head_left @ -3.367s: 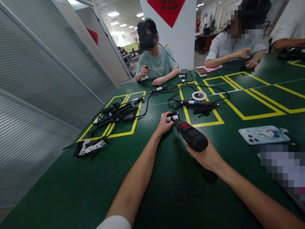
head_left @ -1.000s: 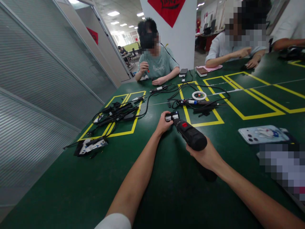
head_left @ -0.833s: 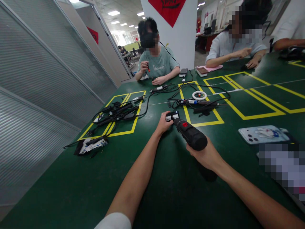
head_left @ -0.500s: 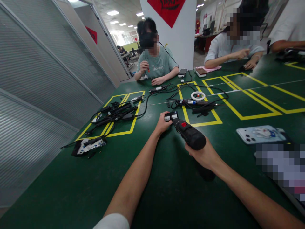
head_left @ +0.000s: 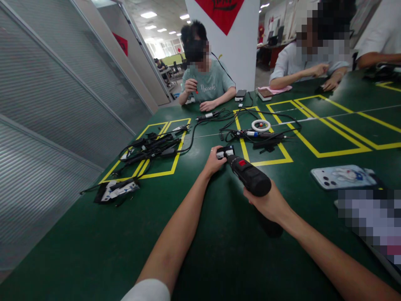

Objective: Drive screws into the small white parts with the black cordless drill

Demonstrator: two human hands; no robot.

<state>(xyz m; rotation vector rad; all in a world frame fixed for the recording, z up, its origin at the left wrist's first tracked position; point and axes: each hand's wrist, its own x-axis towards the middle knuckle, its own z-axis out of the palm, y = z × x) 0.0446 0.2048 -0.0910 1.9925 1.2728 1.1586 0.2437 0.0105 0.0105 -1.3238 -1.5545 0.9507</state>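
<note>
My right hand (head_left: 266, 202) is closed round the grip of a black cordless drill (head_left: 250, 176) with a red mark on top. The drill's front end points away from me and meets a small black-and-white part (head_left: 230, 149) on the table. Fingers of my left hand (head_left: 214, 161) hold that part from its left side. Whether the bit touches a screw there is too small to tell. The drill's lower end is mostly hidden behind its body and my hand.
A green table (head_left: 109, 246) carries yellow tape frames. Black cables (head_left: 153, 148) lie left; a soldering-iron-like tool (head_left: 255, 134) and a white ring (head_left: 260, 125) lie ahead. Parts on a black bag (head_left: 117, 189) are at left, a phone (head_left: 343, 176) at right. Co-workers sit opposite.
Almost nothing differs. The view has shifted very slightly, while both hands, the drill and the small part keep their places.
</note>
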